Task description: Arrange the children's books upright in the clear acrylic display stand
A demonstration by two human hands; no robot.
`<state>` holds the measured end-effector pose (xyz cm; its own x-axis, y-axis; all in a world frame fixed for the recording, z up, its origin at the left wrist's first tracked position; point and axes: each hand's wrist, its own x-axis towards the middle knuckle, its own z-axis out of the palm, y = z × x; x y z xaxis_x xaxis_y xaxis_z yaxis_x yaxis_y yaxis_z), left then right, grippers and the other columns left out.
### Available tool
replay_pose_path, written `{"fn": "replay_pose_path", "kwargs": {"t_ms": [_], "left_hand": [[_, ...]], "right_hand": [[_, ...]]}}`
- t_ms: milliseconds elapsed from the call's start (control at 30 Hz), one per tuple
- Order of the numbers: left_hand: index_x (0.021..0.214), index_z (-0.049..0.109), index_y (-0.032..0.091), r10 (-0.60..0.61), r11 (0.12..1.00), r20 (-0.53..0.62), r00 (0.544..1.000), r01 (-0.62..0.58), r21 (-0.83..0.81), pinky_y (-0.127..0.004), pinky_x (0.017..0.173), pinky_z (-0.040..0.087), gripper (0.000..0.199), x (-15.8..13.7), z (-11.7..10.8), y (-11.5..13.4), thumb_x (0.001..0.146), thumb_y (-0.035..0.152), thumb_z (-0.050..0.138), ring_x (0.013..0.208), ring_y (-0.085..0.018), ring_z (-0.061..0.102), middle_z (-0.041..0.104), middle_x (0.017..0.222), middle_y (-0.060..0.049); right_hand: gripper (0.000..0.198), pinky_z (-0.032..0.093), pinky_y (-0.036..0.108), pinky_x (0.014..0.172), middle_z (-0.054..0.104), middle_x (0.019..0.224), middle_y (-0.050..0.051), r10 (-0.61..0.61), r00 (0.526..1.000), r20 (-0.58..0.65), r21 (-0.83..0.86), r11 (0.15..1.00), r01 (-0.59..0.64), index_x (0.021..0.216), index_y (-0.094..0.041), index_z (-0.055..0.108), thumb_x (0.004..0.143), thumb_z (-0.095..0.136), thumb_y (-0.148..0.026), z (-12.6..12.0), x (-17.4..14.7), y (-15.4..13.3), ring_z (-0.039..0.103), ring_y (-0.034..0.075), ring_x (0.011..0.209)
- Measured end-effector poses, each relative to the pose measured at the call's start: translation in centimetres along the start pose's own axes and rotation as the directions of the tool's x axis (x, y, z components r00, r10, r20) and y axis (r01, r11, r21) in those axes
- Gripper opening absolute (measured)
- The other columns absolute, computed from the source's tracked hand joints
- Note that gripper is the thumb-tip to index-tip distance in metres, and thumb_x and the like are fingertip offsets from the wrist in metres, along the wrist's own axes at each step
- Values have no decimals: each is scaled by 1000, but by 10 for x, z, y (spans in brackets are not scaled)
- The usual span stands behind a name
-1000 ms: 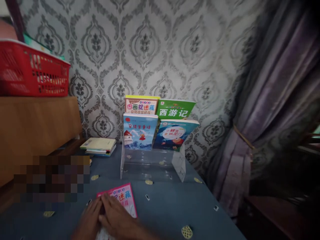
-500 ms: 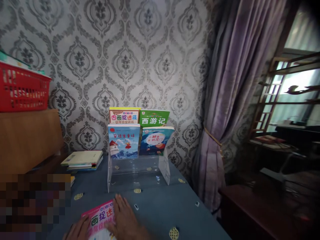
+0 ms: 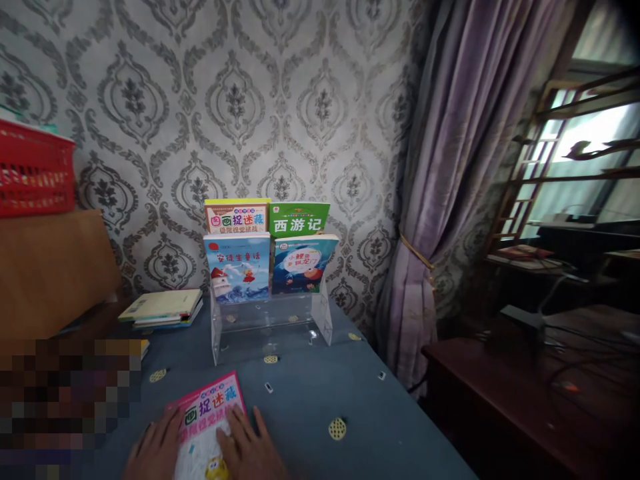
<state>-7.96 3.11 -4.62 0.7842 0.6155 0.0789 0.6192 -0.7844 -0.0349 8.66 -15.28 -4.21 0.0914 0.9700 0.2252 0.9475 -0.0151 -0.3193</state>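
Note:
A pink-and-white picture book (image 3: 209,417) lies face up on the table at the bottom of the head view, slightly tilted. My left hand (image 3: 156,445) rests along its left edge, fingers stretched out onto the cover. Over the right edge lies my right hand (image 3: 251,445), fingers spread and thumb on the cover. The book's lower end runs out of view. Beyond it stands a clear acrylic book rack (image 3: 265,312). Its upper tier holds a brown-and-yellow book (image 3: 237,219) and a green book (image 3: 300,220); a light blue book (image 3: 240,267) and a dark blue book (image 3: 303,267) stand in front.
A short stack of books (image 3: 163,305) lies left of the rack on the dark blue tablecloth (image 3: 300,387). Further left, a red basket (image 3: 37,170) sits on a brown box (image 3: 55,270). A purple curtain (image 3: 425,200) hangs at the right, near a dark red desk (image 3: 475,380) with cables.
My right hand has slid down and nearer along the book's right edge, uncovering more of the title. My left hand stays at the left edge. The whole view has shifted slightly.

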Motion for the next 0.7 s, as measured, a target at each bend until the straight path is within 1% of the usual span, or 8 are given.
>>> {"fn": "replay_pose_path", "kwargs": {"t_ms": [100, 133, 200, 300, 400, 500, 600, 700], "left_hand": [[144, 53, 16, -6, 1000, -8, 1000, 6, 24, -46, 107, 45, 61, -5, -8, 6, 88, 8, 32, 135, -26, 52, 50, 151, -15], [145, 52, 16, 6, 1000, -23, 1000, -6, 15, -45, 109, 44, 60, -8, -13, 8, 89, 8, 30, 135, -26, 52, 49, 151, -15], [145, 51, 15, 29, 999, -75, 997, -31, -14, -46, 109, 43, 58, -15, -21, 11, 92, 10, 29, 136, -26, 52, 48, 152, -15], [142, 54, 13, 64, 994, -149, 987, -76, -75, -48, 112, 40, 51, -22, -26, 13, 97, 21, 31, 139, -26, 48, 52, 149, -16], [142, 52, 14, 55, 989, -198, 979, -80, -121, -47, 113, 39, 49, -27, -26, 11, 100, 28, 31, 141, -25, 46, 52, 150, -15], [142, 52, 14, 73, 978, -175, 982, -105, -180, -48, 112, 40, 48, -27, -30, 3, 101, 33, 33, 140, -27, 46, 51, 150, -15], [140, 54, 16, 90, 944, -136, 987, -128, -304, -47, 109, 42, 47, -19, -39, -12, 101, 32, 31, 133, -26, 53, 57, 145, -13], [137, 56, 17, 95, 873, -128, 987, -145, -465, -42, 109, 43, 47, -8, -45, -29, 100, 28, 29, 124, -22, 60, 65, 136, -11]], "right_hand": [[44, 35, 63, 114, 42, 156, 14, -43, 996, 82, 34, 999, 41, 143, -27, 52, 104, 39, -41, -9, -14, -13, 37, 33, 145], [47, 32, 63, 115, 38, 157, 15, -58, 991, 123, 57, 997, 52, 146, -26, 49, 103, 41, -44, -18, -19, -19, 34, 34, 147], [74, 23, 65, 118, 30, 161, 19, -83, 984, 158, 109, 992, 66, 152, -22, 40, 92, 55, -63, -38, -26, -31, 24, 36, 151], [74, 14, 61, 122, 27, 163, 19, -61, 975, 212, 140, 990, 31, 153, -18, 38, 94, 51, -61, -58, -27, -42, 15, 33, 153], [73, 11, 62, 121, 25, 164, 20, -55, 967, 247, 118, 993, 26, 153, -17, 38, 95, 53, -58, -57, -24, -44, 12, 34, 154], [72, 12, 65, 120, 23, 164, 21, -58, 965, 257, 97, 995, 34, 153, -16, 38, 95, 52, -58, -53, -25, -43, 12, 35, 154], [72, 9, 69, 118, 28, 162, 21, -81, 960, 267, 78, 995, 62, 152, -16, 39, 95, 51, -59, -53, -20, -44, 17, 36, 153], [72, 9, 63, 121, 33, 161, 19, -166, 942, 293, 84, 985, 147, 152, -16, 39, 96, 51, -58, -50, 2, -51, 22, 33, 152]]}}
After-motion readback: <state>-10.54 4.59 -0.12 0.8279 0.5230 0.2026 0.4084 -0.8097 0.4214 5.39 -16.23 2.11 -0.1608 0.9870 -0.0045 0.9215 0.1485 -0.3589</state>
